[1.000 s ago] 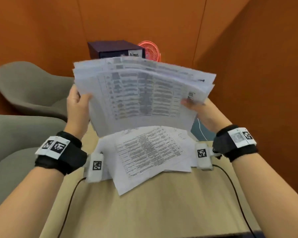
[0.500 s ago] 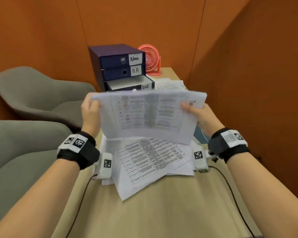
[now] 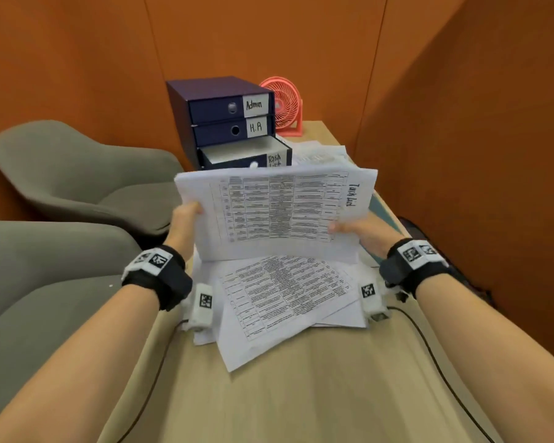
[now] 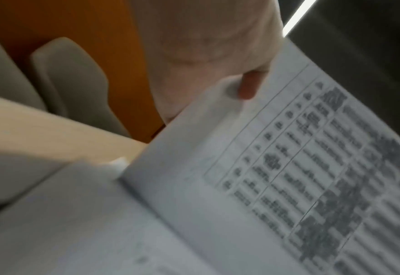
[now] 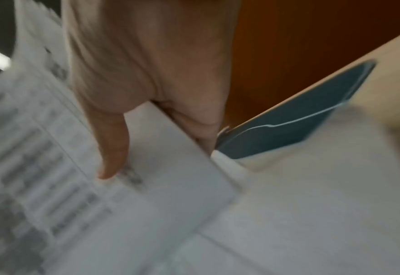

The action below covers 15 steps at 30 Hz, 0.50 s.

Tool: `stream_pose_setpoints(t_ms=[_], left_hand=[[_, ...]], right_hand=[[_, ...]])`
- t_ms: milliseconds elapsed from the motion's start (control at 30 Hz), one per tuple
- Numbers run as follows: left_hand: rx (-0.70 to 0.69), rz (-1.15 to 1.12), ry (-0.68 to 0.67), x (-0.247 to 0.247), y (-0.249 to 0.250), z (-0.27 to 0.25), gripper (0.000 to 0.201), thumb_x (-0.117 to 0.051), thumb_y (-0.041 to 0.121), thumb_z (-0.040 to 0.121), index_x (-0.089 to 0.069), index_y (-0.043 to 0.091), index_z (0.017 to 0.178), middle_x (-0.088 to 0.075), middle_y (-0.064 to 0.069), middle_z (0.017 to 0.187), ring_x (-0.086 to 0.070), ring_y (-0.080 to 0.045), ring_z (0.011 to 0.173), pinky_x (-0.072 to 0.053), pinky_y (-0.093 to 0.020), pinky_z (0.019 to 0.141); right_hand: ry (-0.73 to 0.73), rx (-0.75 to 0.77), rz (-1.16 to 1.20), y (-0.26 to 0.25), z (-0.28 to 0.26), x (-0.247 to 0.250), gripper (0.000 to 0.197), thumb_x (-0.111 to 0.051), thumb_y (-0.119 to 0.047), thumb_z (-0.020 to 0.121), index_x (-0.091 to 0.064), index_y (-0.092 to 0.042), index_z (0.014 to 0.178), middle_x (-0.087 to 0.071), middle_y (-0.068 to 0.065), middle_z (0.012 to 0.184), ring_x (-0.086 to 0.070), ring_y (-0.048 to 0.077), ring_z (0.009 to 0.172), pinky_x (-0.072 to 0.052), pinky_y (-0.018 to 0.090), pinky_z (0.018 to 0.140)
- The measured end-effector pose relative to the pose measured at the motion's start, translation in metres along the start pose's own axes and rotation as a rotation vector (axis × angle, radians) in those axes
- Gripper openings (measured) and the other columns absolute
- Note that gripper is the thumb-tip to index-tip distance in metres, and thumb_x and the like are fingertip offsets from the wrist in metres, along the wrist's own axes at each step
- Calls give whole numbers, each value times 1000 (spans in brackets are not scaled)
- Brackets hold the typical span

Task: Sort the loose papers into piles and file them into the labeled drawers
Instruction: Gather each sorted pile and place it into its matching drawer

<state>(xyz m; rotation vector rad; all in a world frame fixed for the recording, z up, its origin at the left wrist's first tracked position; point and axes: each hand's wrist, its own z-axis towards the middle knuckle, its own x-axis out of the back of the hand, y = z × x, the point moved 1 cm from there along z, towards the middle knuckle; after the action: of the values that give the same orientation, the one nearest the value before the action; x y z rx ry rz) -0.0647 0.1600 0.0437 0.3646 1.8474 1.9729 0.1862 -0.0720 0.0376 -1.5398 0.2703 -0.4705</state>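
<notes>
The table (image 3: 301, 394) fills the lower frame, with loose papers (image 3: 285, 298) fanned at its centre. At upper centre stands the drawer unit (image 3: 224, 119), its bottom drawer (image 3: 247, 151) pulled open. Just below it the held stack (image 3: 275, 212) stands on edge, the left hand (image 3: 184, 223) and right hand (image 3: 365, 231) each pinching a side, thumbs in front. The sheets look unaligned, so a loose pinch could let some slide out and mix with the papers below.

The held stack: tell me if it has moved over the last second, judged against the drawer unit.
Yes. The stack has come down: it hid the drawer unit a second ago and now sits below its drawer fronts, held by both hands.
</notes>
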Motion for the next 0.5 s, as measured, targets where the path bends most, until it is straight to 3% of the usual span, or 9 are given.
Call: stream_pose_setpoints(t_ms=[67, 100, 133, 200, 267, 300, 333, 400, 500], left_hand=[[65, 24, -81, 1, -18, 1, 45, -53, 25, 70, -63, 14, 113, -71, 3, 100, -63, -21, 97, -47, -30, 78], [78, 38, -98, 3, -21, 6, 48, -57, 26, 74, -62, 15, 121, -71, 5, 108, -64, -19, 105, -48, -32, 84], [86, 50, -115, 5, -18, 10, 48, -61, 27, 80, -60, 17, 127, -70, 5, 114, -64, -18, 108, -48, -34, 89], [84, 83, -153, 4, -7, 21, 45, -62, 25, 90, -56, 15, 133, -66, 0, 124, -64, -20, 110, -48, -41, 98], [51, 125, -102, -1, 14, 32, 39, -60, 21, 94, -57, 10, 131, -65, -3, 124, -65, -22, 107, -48, -45, 99], [32, 120, -45, -4, 24, 40, 36, -60, 19, 94, -58, 9, 129, -65, -3, 122, -66, -22, 105, -49, -43, 97], [18, 90, 12, -9, 36, 46, 35, -59, 17, 94, -58, 8, 128, -65, -2, 120, -66, -21, 102, -51, -39, 94], [36, -10, 130, -20, 50, 60, 36, -57, 13, 94, -56, 5, 129, -64, -3, 123, -65, -20, 99, -54, -30, 82], [155, -198, 165, -44, 60, 69, 37, -49, 1, 94, -51, 2, 131, -63, -8, 117, -62, -17, 87, -51, -17, 49]], right_hand=[[-5, -130, -140, 29, 12, 4, 89, -92, -48, 56, -59, -16, 132, -66, 6, 129, -62, 26, 118, -47, 55, 103], [17, -160, -231, 22, 14, 0, 83, -90, -47, 59, -60, -13, 129, -66, 7, 127, -64, 25, 115, -49, 50, 102], [35, -184, -376, 9, 18, -3, 65, -83, -39, 71, -62, -8, 124, -67, 9, 123, -65, 25, 108, -52, 41, 96], [143, -135, -724, -22, 35, -1, 25, -66, -21, 91, -64, -5, 109, -68, 7, 108, -65, 24, 90, -53, 23, 74], [278, 21, -582, -60, 58, 8, 9, -65, -20, 93, -65, -13, 97, -68, 2, 93, -63, 17, 78, -52, 17, 58], [317, 79, -470, -78, 71, 13, 9, -67, -18, 92, -66, -14, 99, -69, 2, 97, -65, 15, 80, -55, 18, 63], [359, 128, -404, -93, 86, 18, 17, -68, -12, 90, -66, -13, 107, -68, 4, 108, -66, 16, 91, -58, 24, 75], [441, 172, -413, -123, 112, 20, 42, -67, -6, 89, -59, -14, 129, -60, 7, 130, -59, 19, 114, -52, 34, 97], [505, 233, -529, -154, 135, 5, 56, -65, -15, 91, -45, -20, 143, -49, 7, 143, -48, 19, 129, -46, 31, 100]])
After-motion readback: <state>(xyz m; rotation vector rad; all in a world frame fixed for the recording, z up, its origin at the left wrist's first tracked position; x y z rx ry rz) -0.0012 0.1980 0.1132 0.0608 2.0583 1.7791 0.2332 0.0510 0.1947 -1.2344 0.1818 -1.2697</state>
